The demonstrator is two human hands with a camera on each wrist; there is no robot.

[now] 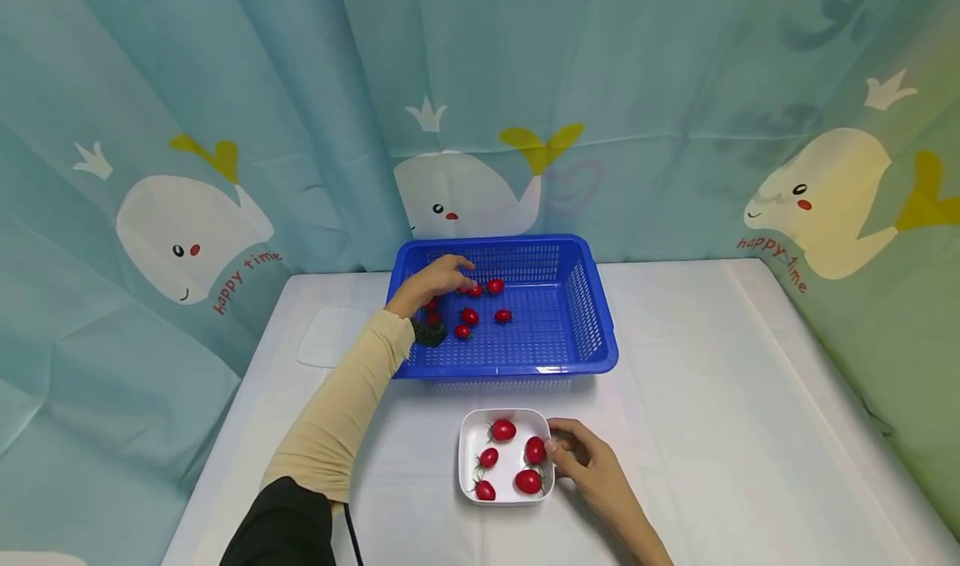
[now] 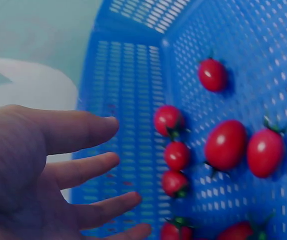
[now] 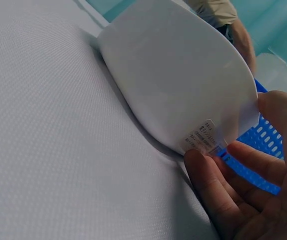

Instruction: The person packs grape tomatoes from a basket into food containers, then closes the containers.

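Note:
A blue plastic basket (image 1: 592,299) stands at the table's middle back with several cherry tomatoes (image 1: 495,286) on its floor. My left hand (image 1: 438,278) reaches into its left side with fingers stretched out, just above the tomatoes, holding nothing. The left wrist view shows the open left hand (image 2: 58,165) beside the tomatoes (image 2: 225,145) on the basket (image 2: 128,75) mesh. In front, a white dish (image 1: 468,441) holds several tomatoes (image 1: 502,430). My right hand (image 1: 581,458) pinches its right rim. The right wrist view shows the right hand (image 3: 248,185) with thumb and fingers on the dish (image 3: 173,80) edge.
A flat white lid (image 1: 330,337) lies on the white tablecloth (image 1: 712,383) left of the basket. Curtains printed with whales (image 1: 465,191) close off the back and both sides. A black wrist camera (image 1: 429,331) sits on my left forearm.

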